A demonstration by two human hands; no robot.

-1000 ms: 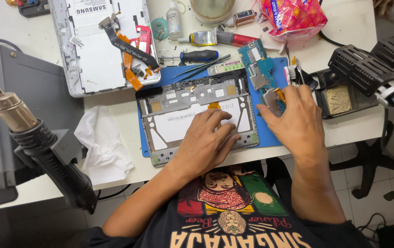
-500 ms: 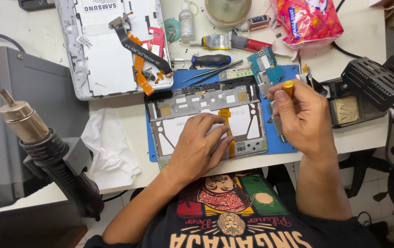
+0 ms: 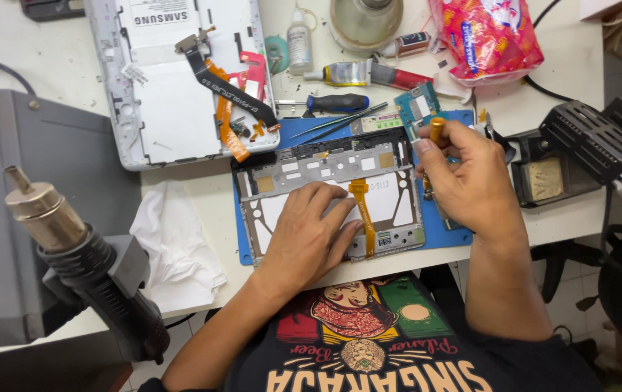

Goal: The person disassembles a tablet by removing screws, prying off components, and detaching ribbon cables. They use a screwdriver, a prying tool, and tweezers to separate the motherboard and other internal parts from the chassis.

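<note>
An opened tablet frame (image 3: 303,167) with an orange flex cable (image 3: 361,210) lies on a blue work mat (image 3: 438,231). My left hand (image 3: 309,236) rests flat on the frame's lower middle, fingers beside the cable. At the frame's right edge, my right hand (image 3: 470,181) grips a small screwdriver with an orange cap (image 3: 435,129), held upright with its tip hidden behind the fingers. A small green circuit board (image 3: 416,105) lies just above that hand.
The white tablet back cover (image 3: 158,109) with loose cables lies at the upper left. A hot-air gun (image 3: 71,254) stands at the left beside a white tissue (image 3: 173,247). A black-handled screwdriver (image 3: 336,102), tweezers (image 3: 336,123), glue tubes, a bottle, a pink bag (image 3: 488,36) and a soldering stand (image 3: 543,178) crowd the back and right.
My right hand picked up the orange-capped screwdriver and brought it upright to the frame's right edge. The left hand shifted slightly left on the frame.
</note>
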